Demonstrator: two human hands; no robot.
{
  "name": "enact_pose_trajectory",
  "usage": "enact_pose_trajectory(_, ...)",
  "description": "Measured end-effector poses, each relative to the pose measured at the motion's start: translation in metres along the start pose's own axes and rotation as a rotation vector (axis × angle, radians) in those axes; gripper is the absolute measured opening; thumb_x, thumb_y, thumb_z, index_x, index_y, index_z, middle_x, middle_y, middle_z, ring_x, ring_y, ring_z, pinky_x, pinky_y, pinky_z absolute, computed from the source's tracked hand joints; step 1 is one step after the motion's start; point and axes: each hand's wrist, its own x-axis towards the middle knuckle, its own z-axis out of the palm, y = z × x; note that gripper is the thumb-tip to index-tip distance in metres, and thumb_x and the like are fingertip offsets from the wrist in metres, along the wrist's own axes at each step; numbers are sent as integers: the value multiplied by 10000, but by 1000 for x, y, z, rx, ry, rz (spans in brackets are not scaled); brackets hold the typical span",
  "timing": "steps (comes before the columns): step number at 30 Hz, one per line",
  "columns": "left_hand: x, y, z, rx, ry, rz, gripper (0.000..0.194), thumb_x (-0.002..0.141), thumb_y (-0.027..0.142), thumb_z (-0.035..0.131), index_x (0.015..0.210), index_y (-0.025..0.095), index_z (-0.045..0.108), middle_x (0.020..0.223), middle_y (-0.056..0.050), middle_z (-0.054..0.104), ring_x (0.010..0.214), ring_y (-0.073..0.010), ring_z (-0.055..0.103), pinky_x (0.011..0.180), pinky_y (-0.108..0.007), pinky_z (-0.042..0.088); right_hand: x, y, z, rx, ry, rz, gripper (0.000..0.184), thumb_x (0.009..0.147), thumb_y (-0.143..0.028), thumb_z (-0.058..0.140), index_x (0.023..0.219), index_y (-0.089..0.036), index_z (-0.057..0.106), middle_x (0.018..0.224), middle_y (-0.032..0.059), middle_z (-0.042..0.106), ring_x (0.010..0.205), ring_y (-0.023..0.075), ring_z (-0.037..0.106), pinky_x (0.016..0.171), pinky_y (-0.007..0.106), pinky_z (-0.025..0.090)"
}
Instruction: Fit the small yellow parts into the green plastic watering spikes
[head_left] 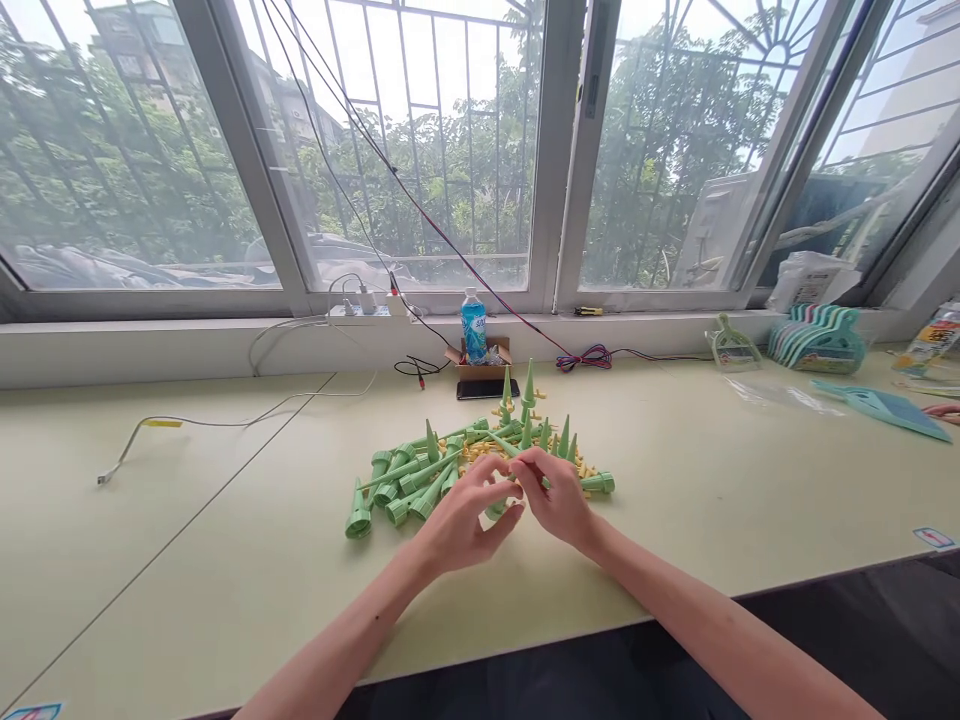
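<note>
A loose heap of pale-green, ribbed-collared plastic cones [415, 480] lies mid-table around small yellow plastic pieces [474, 452], several cones standing point up. At its near edge, the left hand [469, 510] curves, thumb apart from forefinger; the right hand [555, 495] has its fingertips drawn together beside it. Whether either grips anything, I cannot tell. Beyond sit a flat black rectangular device [487, 389] and a clear bottle of blue liquid [474, 332].
</note>
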Motion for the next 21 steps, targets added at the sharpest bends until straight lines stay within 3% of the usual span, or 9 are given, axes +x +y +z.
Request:
enact_pose_trajectory(4, -1, 1, -2, -44, 229, 88, 174, 873, 168, 547, 1029, 221, 602, 1180, -126, 535, 1009, -215, 578, 855, -398, 521, 4, -8, -6, -106, 29, -142, 206, 992, -251, 429, 823, -210, 540, 611, -10, 592, 469, 102, 475, 489, 227, 367)
enact_pose_trajectory(7, -1, 2, -6, -39, 436, 94, 39, 869, 181, 533, 843, 202, 552, 1004, -101, 568, 849, -190, 584, 723, -357, 520, 10, -17, -17, -211, 33, -282, 195, 989, -226, 417, 836, -223, 538, 603, -3, 590, 462, 114, 465, 472, 243, 346)
enact_pose_trajectory(8, -1, 2, -6, -23, 454, 78, 116, 871, 178, 525, 758, 200, 518, 901, -79, 567, 790, -179, 567, 684, -335, 500, 14, -20, -22, -244, 53, -329, 181, 984, -210, 426, 845, -225, 540, 593, -5, 586, 462, 117, 466, 470, 244, 343)
enact_pose_trajectory(10, -1, 1, -4, 7, 371, 43, 246, 884, 172, 498, 645, 200, 443, 699, -27, 521, 638, -143, 494, 586, -285, 433, 23, -24, -34, -323, 123, -364, 159, 973, -201, 449, 849, -226, 546, 618, 4, 604, 469, 118, 475, 477, 246, 348)
enact_pose_trajectory(12, -1, 0, 0, 45, 184, 41, 311, 892, 173, 475, 592, 203, 397, 585, 8, 451, 540, -120, 406, 514, -267, 353, 37, -23, -47, -393, 240, -326, 175, 978, -240, 449, 841, -225, 556, 615, 9, 597, 453, 118, 453, 474, 250, 349)
enact_pose_trajectory(14, -2, -2, 6, 103, 8, 74, 326, 889, 175, 474, 574, 202, 394, 557, 20, 427, 507, -111, 365, 503, -276, 314, 55, -15, -61, -447, 378, -250, 212, 985, -291, 444, 825, -216, 562, 591, 8, 578, 472, 127, 477, 511, 254, 382)
enact_pose_trajectory(16, -3, -4, 11, 128, -67, 79, 335, 885, 166, 475, 562, 200, 393, 543, 28, 407, 494, -107, 342, 500, -279, 296, 75, 0, -74, -462, 469, -169, 254, 992, -337, 430, 823, -204, 564, 593, 5, 576, 513, 136, 521, 551, 252, 405)
enact_pose_trajectory(18, -4, -5, 13, 129, -81, 58, 342, 888, 165, 473, 559, 199, 385, 541, 32, 402, 489, -104, 326, 502, -276, 295, 93, 21, -85, -483, 454, -104, 292, 988, -376, 432, 809, -192, 572, 609, 14, 591, 538, 143, 541, 567, 253, 406)
enact_pose_trajectory(21, -5, -7, 12, 126, -85, 27, 346, 893, 171, 468, 562, 197, 375, 546, 32, 408, 492, -103, 320, 510, -267, 303, 110, 59, -93, -505, 312, 17, 346, 981, -396, 437, 752, -184, 586, 567, 10, 589, 514, 142, 536, 600, 260, 403)
